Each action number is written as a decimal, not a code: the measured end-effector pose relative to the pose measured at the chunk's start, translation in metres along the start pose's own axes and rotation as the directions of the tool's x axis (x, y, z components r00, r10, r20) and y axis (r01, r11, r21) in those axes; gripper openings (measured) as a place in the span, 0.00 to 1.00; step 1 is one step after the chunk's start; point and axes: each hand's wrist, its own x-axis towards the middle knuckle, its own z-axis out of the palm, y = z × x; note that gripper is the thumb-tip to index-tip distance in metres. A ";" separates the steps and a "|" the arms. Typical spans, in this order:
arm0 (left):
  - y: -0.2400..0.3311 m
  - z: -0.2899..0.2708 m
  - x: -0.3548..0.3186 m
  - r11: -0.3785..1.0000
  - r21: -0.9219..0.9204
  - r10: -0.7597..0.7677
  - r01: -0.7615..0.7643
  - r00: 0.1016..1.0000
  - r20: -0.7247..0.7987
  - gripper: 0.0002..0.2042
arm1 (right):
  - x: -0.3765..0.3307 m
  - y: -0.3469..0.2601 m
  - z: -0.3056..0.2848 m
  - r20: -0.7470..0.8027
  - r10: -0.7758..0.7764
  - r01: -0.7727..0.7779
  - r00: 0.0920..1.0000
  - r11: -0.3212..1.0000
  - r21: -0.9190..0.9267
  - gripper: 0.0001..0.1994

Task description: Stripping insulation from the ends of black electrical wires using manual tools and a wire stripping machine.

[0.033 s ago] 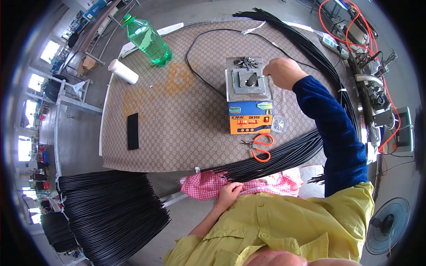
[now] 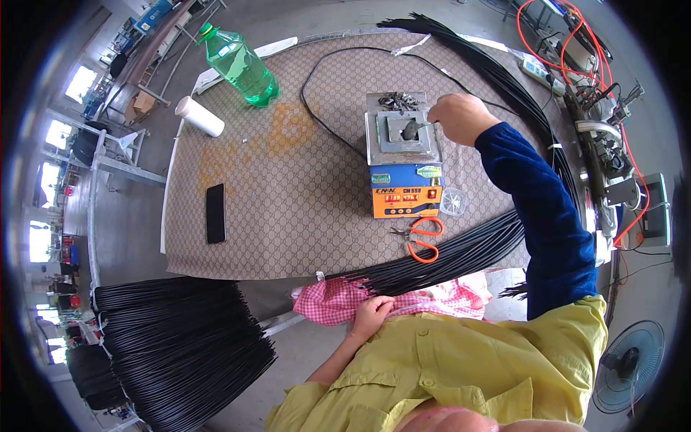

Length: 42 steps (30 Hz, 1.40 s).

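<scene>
My right hand point(image 2: 461, 119) is closed around the thin handle of a small spoon point(image 2: 410, 131), whose dark oval end is over the square opening of a solder pot point(image 2: 407, 187). The pot is a blue and orange box with a lit display and a grey metal top. A heap of dark scraps point(image 2: 398, 101) lies on the top's far side. My left hand point(image 2: 373, 315) rests at my lap against a pink checked cloth point(image 2: 327, 301), its fingers curled; anything inside them is hidden. Orange-handled scissors point(image 2: 425, 239) lie just in front of the pot.
Bundles of black cable point(image 2: 461, 248) lie along the table's near and right edges. A thick stack of black cable point(image 2: 180, 345) hangs at the left. A phone point(image 2: 215, 214), a white cup point(image 2: 199, 117) and a green bottle point(image 2: 241, 68) are on the patterned table point(image 2: 288, 237).
The spoon's dark end has shifted slightly to the right over the pot opening, and my right hand with it. My left hand stays where it was.
</scene>
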 end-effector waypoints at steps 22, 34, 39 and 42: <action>-0.001 -0.001 0.000 1.000 -0.012 -0.017 0.017 1.000 0.021 0.08 | -0.017 0.004 -0.009 -0.067 -0.062 0.051 0.996 0.986 -0.161 0.09; 0.003 0.000 0.002 0.997 0.076 -0.001 -0.001 1.000 0.024 0.08 | -0.080 0.072 0.089 0.112 0.507 -0.321 0.854 0.346 0.881 0.11; 0.004 0.002 0.001 0.999 0.039 -0.037 0.036 0.999 0.016 0.08 | -0.087 0.059 0.095 0.012 0.544 -0.197 0.839 0.282 0.939 0.10; 0.007 0.001 0.000 0.998 0.038 -0.059 0.058 0.998 0.019 0.08 | -0.088 0.034 0.067 -0.136 0.410 -0.127 0.902 0.551 0.825 0.10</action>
